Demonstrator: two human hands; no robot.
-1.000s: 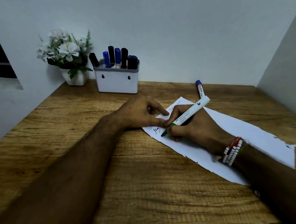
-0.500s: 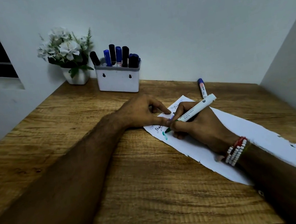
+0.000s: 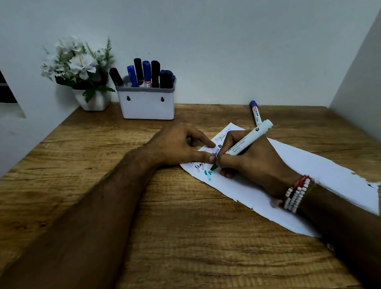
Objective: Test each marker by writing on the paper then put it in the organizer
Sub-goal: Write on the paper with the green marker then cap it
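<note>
Green strokes show on the paper (image 3: 321, 170) beside the tip of the green marker (image 3: 249, 141), which my right grip (image 3: 254, 160) pinches pen-fashion. My left grip (image 3: 180, 145) presses the sheet's end to the worktop (image 3: 173, 243) with straight thumb and forefinger; the organizer (image 3: 148, 106) stands well back by the wall, a blue marker (image 3: 255, 112) lying beyond the paper.

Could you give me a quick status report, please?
Right hand grips green marker, tip on paper. Left hand pins paper. Blue marker lies behind paper; nothing blocking.
</note>
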